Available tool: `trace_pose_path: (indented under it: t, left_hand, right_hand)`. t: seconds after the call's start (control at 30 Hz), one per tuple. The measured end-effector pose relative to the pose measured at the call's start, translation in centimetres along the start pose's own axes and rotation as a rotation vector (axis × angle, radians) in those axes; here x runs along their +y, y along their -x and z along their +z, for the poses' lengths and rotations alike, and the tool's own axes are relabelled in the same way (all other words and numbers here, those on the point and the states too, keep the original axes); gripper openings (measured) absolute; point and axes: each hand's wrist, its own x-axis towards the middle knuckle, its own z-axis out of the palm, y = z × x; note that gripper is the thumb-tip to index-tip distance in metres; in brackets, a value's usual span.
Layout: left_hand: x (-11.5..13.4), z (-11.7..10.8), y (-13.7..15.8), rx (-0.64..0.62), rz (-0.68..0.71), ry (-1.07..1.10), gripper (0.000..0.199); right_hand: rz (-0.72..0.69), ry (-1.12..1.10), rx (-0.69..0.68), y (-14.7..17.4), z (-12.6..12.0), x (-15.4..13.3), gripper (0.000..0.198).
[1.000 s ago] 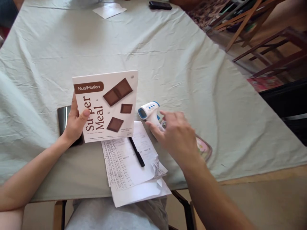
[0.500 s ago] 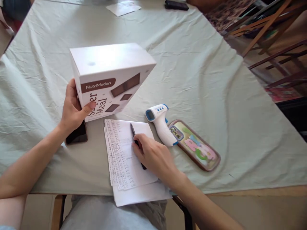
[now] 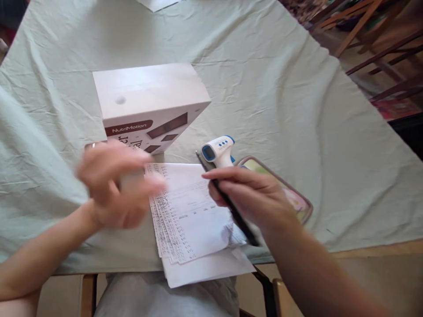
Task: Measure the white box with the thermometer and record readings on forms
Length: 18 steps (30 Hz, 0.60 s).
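Note:
My left hand (image 3: 115, 185) is blurred by motion in front of the white box (image 3: 152, 90) marked NutriMotion. Its thumb and fingers are apart, with nothing held between them. The box stands upright on the cloth. Between finger and thumb of my right hand (image 3: 251, 193) is a black pen (image 3: 238, 220), raised above the papers and pointing up and left. Below lies a stack of handwritten papers (image 3: 188, 193), overhanging the table's near edge. A white and blue infrared thermometer (image 3: 218, 149) lies past the pen, its handle hidden by my right hand.
A phone in a colourful case (image 3: 306, 209) lies partly behind my right hand. Another phone is mostly hidden behind my left hand. The pale tablecloth (image 3: 330, 176) has wrinkles. Wooden chairs (image 3: 360, 28) stand past the right edge, and a paper (image 3: 158, 3) lies at the far side.
My left hand has let go of the box and moved towards the papers. My right hand has lifted the pen off the papers and moved right. The view has tipped down slightly.

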Motion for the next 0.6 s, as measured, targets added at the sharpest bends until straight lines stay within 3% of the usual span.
trace_pose_path:
  t: [0.03,0.07,0.17,0.23,0.33,0.5,0.6]
  left_hand:
    - [1.5,0.4,0.3,-0.084,0.237,-0.045,0.029]
    - [2.9,1.0,0.8,-0.243,0.276,-0.091,0.023]
    - [5.1,3.4,3.3,-0.505,0.203,-0.236,0.024]
    - [5.2,4.6,4.8,-0.596,0.147,-0.263,0.031]
    - [4.8,5.2,5.9,-0.637,0.112,-0.252,0.037]
    - [4.6,4.8,5.8,-0.618,0.109,-0.266,0.038]
    - [4.7,4.9,5.8,-0.590,0.093,-0.259,0.037]
  right_hand:
    - [0.009,-0.159,-0.030,-0.4,-0.5,-0.6,0.017]
    - [0.011,-0.278,-0.063,-0.8,-0.9,-1.2,0.018]
    - [0.040,-0.386,-0.142,-2.1,-0.9,-2.0,0.037]
    - [0.048,-0.357,-0.180,-2.8,0.0,-1.6,0.043]
    - [0.022,-0.268,-0.167,-3.4,2.0,-0.1,0.041]
    - [0.045,0.007,0.056,-3.4,4.0,2.5,0.030]
    - [0.077,0.042,0.090,-3.2,4.4,3.2,0.020]
